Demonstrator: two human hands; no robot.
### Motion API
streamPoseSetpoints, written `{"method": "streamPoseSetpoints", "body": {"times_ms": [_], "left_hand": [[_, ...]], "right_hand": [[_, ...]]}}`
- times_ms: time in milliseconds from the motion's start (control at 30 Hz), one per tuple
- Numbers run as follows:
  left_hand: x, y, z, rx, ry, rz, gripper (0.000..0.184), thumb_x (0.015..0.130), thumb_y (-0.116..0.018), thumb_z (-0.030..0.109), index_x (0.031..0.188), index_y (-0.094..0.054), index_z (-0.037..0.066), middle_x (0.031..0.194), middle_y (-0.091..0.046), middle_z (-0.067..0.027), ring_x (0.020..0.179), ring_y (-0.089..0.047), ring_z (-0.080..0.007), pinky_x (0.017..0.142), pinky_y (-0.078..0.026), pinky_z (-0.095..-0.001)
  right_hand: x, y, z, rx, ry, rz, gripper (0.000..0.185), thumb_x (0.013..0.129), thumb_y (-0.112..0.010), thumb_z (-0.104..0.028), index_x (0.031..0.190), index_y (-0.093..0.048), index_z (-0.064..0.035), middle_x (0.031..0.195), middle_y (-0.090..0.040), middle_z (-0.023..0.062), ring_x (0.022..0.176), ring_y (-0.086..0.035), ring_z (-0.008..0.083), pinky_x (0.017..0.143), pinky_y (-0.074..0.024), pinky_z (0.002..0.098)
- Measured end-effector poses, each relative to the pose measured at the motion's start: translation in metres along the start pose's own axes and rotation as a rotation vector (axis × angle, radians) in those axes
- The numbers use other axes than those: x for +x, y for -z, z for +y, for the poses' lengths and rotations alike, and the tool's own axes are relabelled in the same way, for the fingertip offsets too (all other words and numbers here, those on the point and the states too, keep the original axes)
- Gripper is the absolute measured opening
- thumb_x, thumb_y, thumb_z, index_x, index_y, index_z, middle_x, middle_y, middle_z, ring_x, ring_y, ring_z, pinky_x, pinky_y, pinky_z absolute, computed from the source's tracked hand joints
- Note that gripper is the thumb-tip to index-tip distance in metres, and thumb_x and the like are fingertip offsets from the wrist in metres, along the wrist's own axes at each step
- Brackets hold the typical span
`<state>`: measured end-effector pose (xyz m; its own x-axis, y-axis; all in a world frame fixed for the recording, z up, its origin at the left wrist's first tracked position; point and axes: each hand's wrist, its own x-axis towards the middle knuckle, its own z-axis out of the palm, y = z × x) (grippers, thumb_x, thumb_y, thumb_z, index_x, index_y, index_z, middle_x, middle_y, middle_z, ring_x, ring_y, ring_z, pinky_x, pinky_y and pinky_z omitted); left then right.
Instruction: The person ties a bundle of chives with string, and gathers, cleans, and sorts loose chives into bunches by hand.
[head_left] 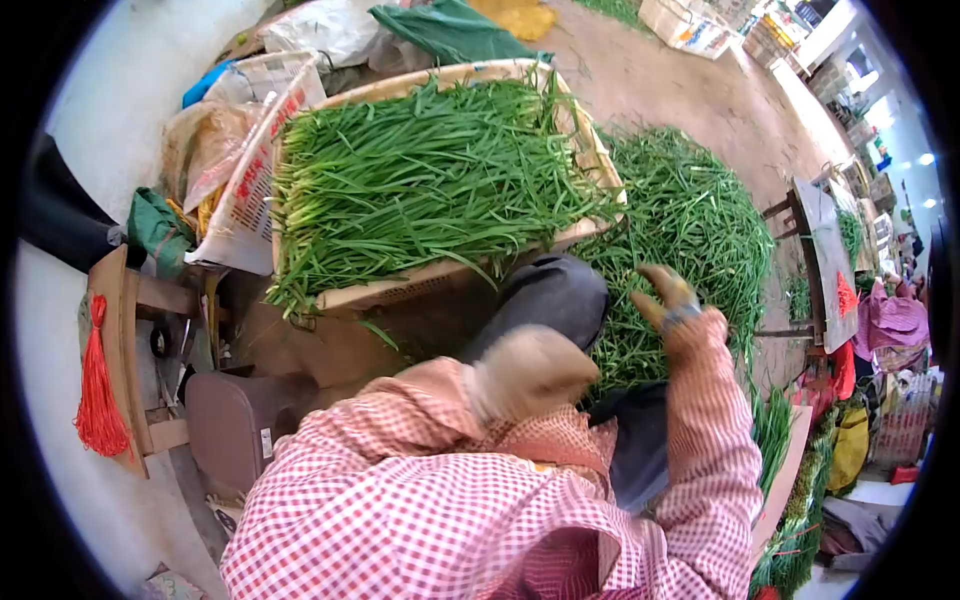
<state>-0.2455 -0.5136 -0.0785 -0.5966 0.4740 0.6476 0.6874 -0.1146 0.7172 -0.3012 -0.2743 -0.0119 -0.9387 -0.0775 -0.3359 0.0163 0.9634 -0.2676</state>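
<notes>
We look from our own head | forward and down | nearest: our shirt (380, 510) | mid-range: pile (690, 205), by the right edge of the crate (592, 150) | farther: floor (625, 75) past its far-right corner

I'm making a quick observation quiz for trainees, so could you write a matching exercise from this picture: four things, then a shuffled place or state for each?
1. Red cords
2. Cream crate
3. Green heap
4. Right hand

A. Spread open
B. Filled with lined-up stalks
C. Hanging at the picture's left
D. Loosely tangled beside the crate

Pairs: 1-C, 2-B, 3-D, 4-A
</notes>
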Motion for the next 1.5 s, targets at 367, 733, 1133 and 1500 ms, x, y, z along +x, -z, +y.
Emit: {"method": "streamPoseSetpoints", "body": {"times_ms": [367, 733, 1133, 1500], "left_hand": [[0.018, 0.143, -0.113, 1.202, 0.727, -0.041, 0.052, 0.082, -0.065, 0.034, 0.127, -0.051, 0.012, 0.134, -0.046, -0.0154, 0.131, -0.033, -0.0341, 0.11, -0.021, -0.0483], [-0.023, 0.155, -0.17, 1.368, 0.843, -0.307, 0.08, 0.075, -0.062, 0.046, 0.14, -0.032, 0.009, 0.143, -0.03, -0.0194, 0.129, -0.027, -0.0395, 0.105, -0.017, -0.0562], [-0.023, 0.155, -0.172, 1.393, 0.883, -0.329, 0.079, 0.076, -0.061, 0.046, 0.139, -0.032, 0.009, 0.142, -0.031, -0.0184, 0.129, -0.027, -0.0382, 0.104, -0.017, -0.0567], [-0.023, 0.158, -0.174, 1.378, 0.891, -0.276, 0.079, 0.078, -0.06, 0.05, 0.142, -0.03, 0.014, 0.144, -0.029, -0.0152, 0.133, -0.025, -0.0346, 0.106, -0.016, -0.0557]], "right_hand": [[0.177, -0.055, -0.029, -0.313, 0.412, -0.175, 0.07, 0.077, -0.069, -0.019, 0.139, -0.037, -0.0159, 0.141, -0.039, 0.0107, 0.133, -0.033, 0.0299, 0.109, -0.0316, 0.0417], [0.209, -0.028, 0.032, -0.066, 0.665, 0.127, 0.05, 0.078, -0.068, -0.03, 0.122, -0.056, -0.0078, 0.13, -0.049, 0.0158, 0.123, -0.045, 0.035, 0.104, -0.0372, 0.0434], [0.201, -0.012, 0.028, -0.162, 0.171, -0.134, 0.056, 0.086, -0.062, -0.033, 0.133, -0.043, -0.0097, 0.124, -0.049, 0.0226, 0.11, -0.054, 0.0375, 0.093, -0.0463, 0.0422], [0.115, -0.063, 0.135, 0.005, -0.211, 0.146, 0.019, 0.094, -0.051, -0.024, 0.098, -0.056, -0.006, 0.089, -0.062, 0.0192, 0.082, -0.06, 0.037, 0.071, -0.0492, 0.044]]}}
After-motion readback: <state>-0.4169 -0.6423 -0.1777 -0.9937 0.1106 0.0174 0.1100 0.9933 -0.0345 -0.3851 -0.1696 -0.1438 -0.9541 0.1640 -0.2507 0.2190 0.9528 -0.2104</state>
